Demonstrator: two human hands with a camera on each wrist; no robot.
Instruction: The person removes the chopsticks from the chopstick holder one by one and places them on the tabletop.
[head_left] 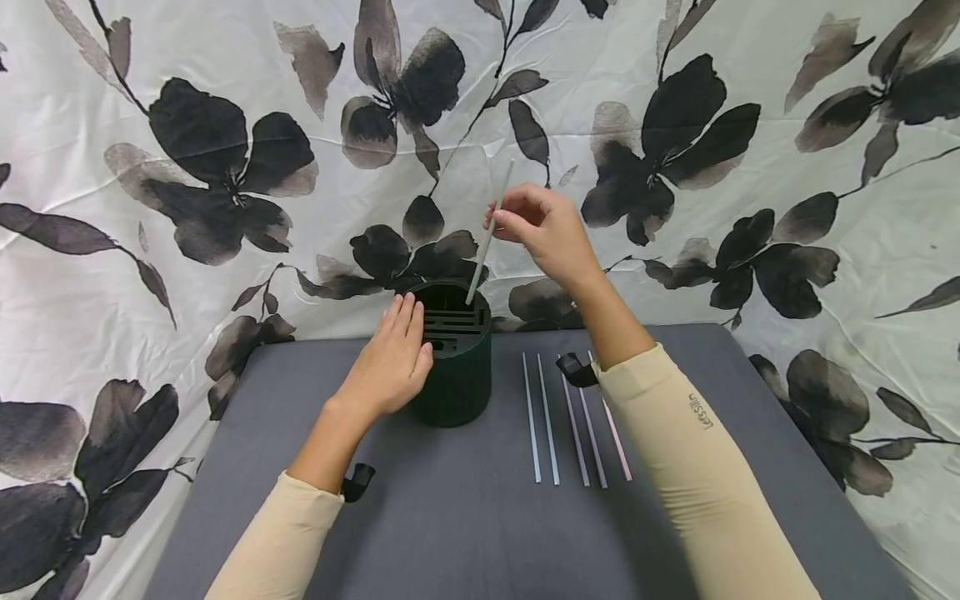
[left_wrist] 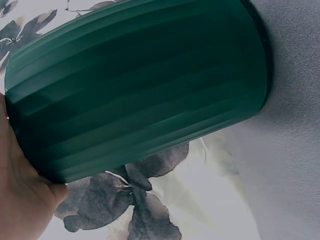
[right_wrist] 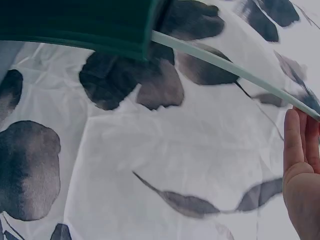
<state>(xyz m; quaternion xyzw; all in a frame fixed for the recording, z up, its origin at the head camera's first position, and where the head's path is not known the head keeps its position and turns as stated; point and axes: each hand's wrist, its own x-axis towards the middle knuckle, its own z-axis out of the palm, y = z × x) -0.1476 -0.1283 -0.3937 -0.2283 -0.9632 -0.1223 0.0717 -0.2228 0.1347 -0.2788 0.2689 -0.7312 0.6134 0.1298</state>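
A dark green, ribbed, round holder (head_left: 452, 387) stands upright near the back of the table. Its top has long narrow slots at the front and an open compartment at the rear. My left hand (head_left: 391, 357) rests against its left side, the extended fingers lying over the rim; the left wrist view shows this hand (left_wrist: 25, 187) touching the upper part. Between thumb and fingertips, my right hand (head_left: 546, 235) pinches a thin pale green straw (head_left: 489, 242) above the holder. The straw (right_wrist: 220, 62) slants, its lower end at the rear opening; how deep it goes is hidden.
On the grey table (head_left: 465, 517), right of the holder, lie two pale blue straws (head_left: 531, 417), two lilac straws (head_left: 575, 429) and a pink straw (head_left: 617, 437), side by side. My right sleeve and wrist camera partly cover some. A floral cloth (head_left: 480, 108) hangs behind the table.
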